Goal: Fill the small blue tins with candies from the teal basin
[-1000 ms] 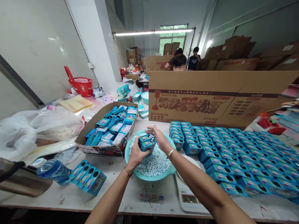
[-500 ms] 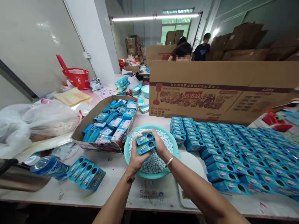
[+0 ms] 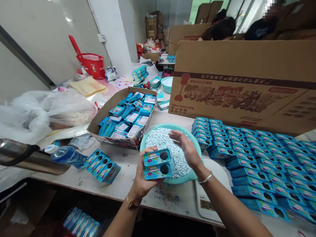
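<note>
Two small blue boxes with dark round windows are stacked together in my left hand, whose fingers wrap round their left side. They hang over the near left edge of a turquoise basin. Pale blue-white pellets fill the basin. Above the pellets, on the basin's right side, my right hand is raised with its fingers spread, apart from the boxes and holding nothing.
An open carton of blue boxes lies left of the basin. Rows of blue boxes cover the right side, beside a white scale. A bottle lies at left. A large cardboard box stands behind; people are beyond it.
My right hand has let go of the two boxes and opened to their right. My left hand has brought them slightly down and nearer. The view has tilted down and turned left.
</note>
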A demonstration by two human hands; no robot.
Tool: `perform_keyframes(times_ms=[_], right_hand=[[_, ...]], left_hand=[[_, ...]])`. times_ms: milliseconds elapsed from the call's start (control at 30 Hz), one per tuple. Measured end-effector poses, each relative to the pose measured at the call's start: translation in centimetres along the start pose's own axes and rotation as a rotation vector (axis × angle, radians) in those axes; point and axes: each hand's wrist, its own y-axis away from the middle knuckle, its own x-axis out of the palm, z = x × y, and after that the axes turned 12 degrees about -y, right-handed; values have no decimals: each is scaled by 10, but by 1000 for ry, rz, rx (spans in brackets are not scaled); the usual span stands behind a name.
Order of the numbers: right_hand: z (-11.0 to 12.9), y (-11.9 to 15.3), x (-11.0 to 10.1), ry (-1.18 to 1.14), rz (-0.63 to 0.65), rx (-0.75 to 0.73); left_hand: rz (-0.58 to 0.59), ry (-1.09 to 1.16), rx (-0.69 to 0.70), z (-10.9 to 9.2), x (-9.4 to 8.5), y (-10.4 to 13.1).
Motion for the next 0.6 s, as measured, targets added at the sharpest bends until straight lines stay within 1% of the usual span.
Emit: perform_keyframes(times_ms=[33,100,167,200,233,300,333,400,467,533,567,600], right_hand=[[-7,-1,-8,162,32,-16],[-21,-1,-18,522,189,-44],[-35,3,-18,829,368,-58],[-40,4,-15,935,423,-58],[-44,4,-12,1003,442,-52],[-48,-1,-8,1014,396,-17],[-48,-6,-7,952,348,7],[-44,-19,-10,716,213,82],[-34,-33,-15,362,30,216],[-19,-43,-16,-47,-148,375],[-10,-47,-15,-245,-223,432],[-2,-50,-12,-427,-280,455]], left_hand=[[-12,-13,4,-1,-5,3],[-44,-48,-27,-2,-16,8],[-95,-73,-77,-3,-23,10],[-117,-79,-110,-4,-26,10],[-135,-83,-151,-5,-27,9],[-149,-91,-243,-8,-28,3],[-144,-102,-286,-10,-27,-1],[-116,-141,-340,-13,-24,-13],[-75,-202,-349,-12,-18,-27],[-49,-273,-337,-7,-10,-41],[-46,-310,-325,-2,-5,-47],[-46,-348,-313,3,1,-53]])
